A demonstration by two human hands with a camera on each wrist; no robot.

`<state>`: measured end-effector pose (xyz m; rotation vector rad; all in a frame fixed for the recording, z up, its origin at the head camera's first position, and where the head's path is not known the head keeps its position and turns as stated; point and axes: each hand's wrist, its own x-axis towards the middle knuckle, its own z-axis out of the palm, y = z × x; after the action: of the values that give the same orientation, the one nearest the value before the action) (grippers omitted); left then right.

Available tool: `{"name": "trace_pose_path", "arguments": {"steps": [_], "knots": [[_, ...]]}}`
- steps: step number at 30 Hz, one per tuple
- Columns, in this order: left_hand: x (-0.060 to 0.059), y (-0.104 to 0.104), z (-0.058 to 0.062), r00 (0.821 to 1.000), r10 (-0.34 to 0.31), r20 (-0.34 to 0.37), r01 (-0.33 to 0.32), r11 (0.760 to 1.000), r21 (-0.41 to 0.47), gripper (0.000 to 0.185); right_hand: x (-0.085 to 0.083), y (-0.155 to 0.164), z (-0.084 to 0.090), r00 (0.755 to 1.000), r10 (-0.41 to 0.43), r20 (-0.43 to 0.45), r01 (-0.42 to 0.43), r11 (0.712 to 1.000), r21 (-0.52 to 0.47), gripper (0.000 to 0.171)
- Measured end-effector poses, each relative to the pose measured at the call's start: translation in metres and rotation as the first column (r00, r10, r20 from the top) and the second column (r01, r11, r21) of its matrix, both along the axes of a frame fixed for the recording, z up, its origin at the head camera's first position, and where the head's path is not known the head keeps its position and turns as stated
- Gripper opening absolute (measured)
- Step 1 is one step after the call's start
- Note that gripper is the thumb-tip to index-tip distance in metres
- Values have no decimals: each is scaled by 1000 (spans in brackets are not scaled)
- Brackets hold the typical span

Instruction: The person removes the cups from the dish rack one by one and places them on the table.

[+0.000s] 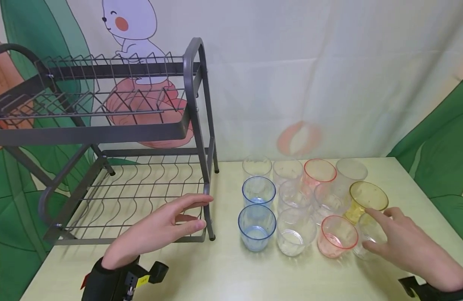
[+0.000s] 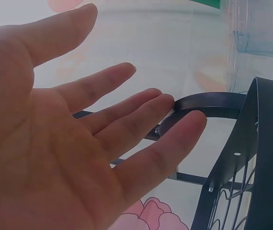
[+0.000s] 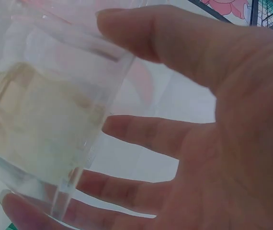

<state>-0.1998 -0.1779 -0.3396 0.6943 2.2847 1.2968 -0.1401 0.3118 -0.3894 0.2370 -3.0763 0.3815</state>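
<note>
My right hand is at the right front of a group of plastic cups, nearest a clear cup. Its thumb and spread fingers lie along the clear cup's side in the right wrist view; firm contact is not plain. Beside that cup stand a yellow cup and a red-rimmed cup. My left hand holds nothing, its fingers extended before the lower tier of a dark metal dish rack. The left wrist view shows its open palm.
Two blue cups, several clear cups and another red-rimmed cup stand upright in close rows on the pale table. A printed curtain hangs behind. The two-tier rack occupies the table's left side.
</note>
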Motion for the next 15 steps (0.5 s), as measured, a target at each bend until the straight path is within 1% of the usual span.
{"name": "trace_pose_path", "arguments": {"steps": [6,10,15], "knots": [[2,0,-3,998,-9,-62,9,1000,-1,55,0,-1,-3,1000,-14,2,14,1000,-9,75],[4,-1,-6,994,-13,-104,14,1000,2,54,5,-4,-7,1000,-24,-14,24,999,-28,74],[7,0,-9,990,-33,-136,36,999,16,53,13,-4,-5,996,-83,33,82,996,21,83]]}}
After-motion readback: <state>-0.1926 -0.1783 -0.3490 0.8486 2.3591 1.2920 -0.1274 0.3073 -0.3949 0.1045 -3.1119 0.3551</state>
